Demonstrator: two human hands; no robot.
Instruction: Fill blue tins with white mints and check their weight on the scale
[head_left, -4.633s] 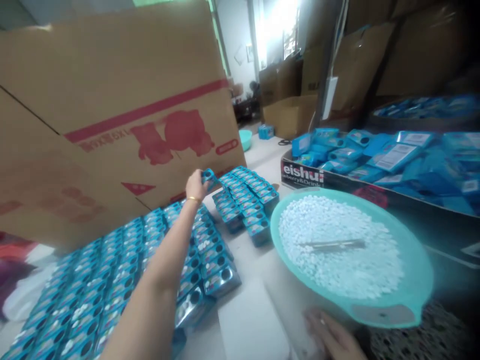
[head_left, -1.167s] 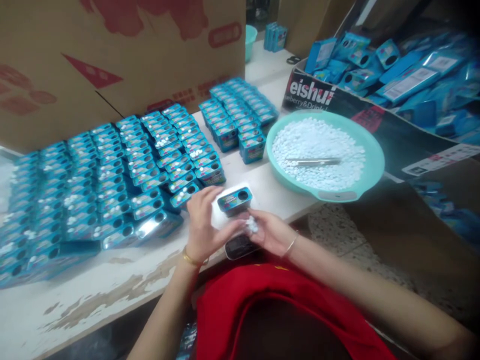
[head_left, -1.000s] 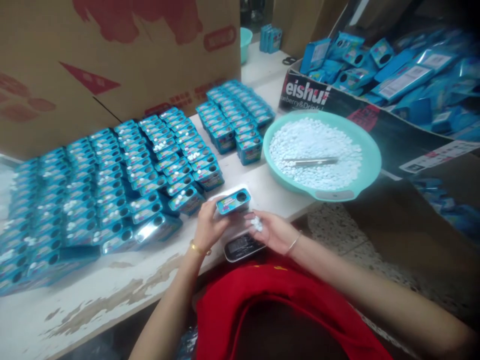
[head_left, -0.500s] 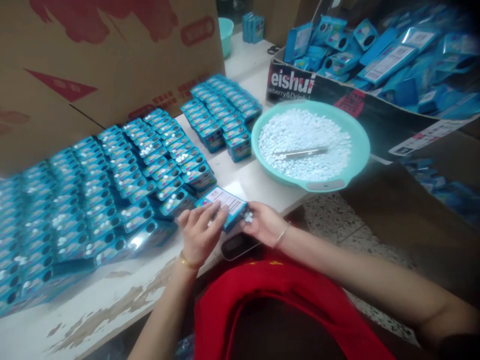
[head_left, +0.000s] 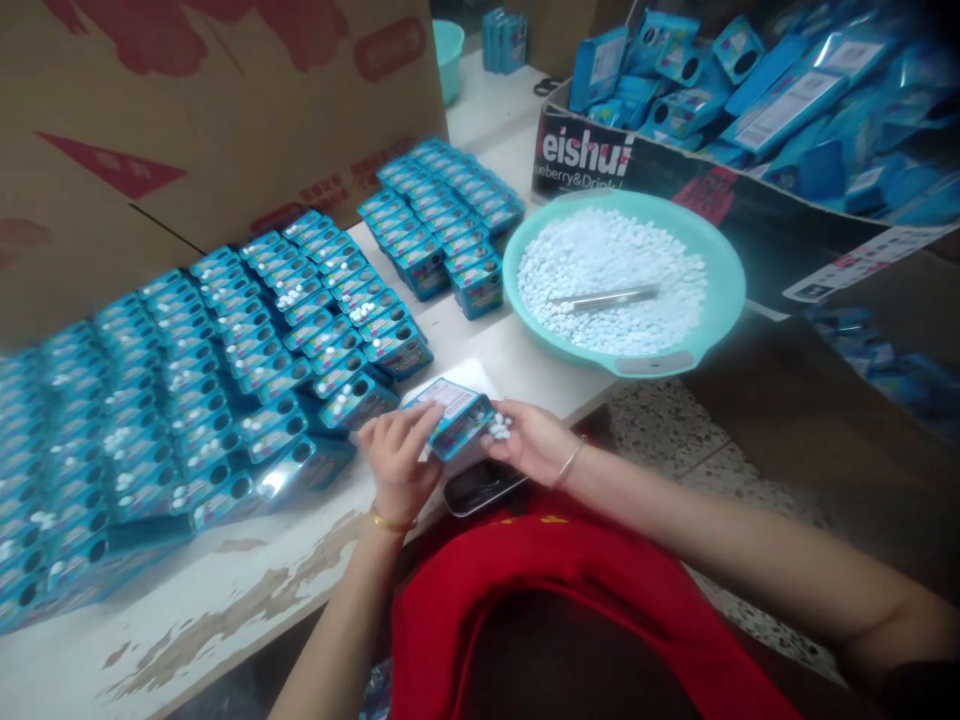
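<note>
A small blue box (head_left: 454, 428) with a white printed label is in my left hand (head_left: 399, 450), whose fingers lie over its left side. The box is tilted, so the end turned toward me shows. My right hand (head_left: 529, 438) is curled around several white tablets (head_left: 500, 427) at the box's right end; its fingertips are close to the box, and I cannot tell whether they touch it. Left of my hands, many blue boxes (head_left: 225, 345) stand in rows, some with white tablets on top.
A mint-green basin (head_left: 720, 300) of white tablets (head_left: 611, 260) with metal tweezers (head_left: 606, 299) stands on the white table (head_left: 270, 580). Behind it, a black carton (head_left: 660, 190) holds piled blue boxes. A large brown carton (head_left: 247, 130) is at the back left. A dark phone-like object (head_left: 480, 487) lies near the table edge.
The box has turned in my left hand, so more of its near end shows. My left fingers have shifted toward its left side. My right hand has barely moved.
</note>
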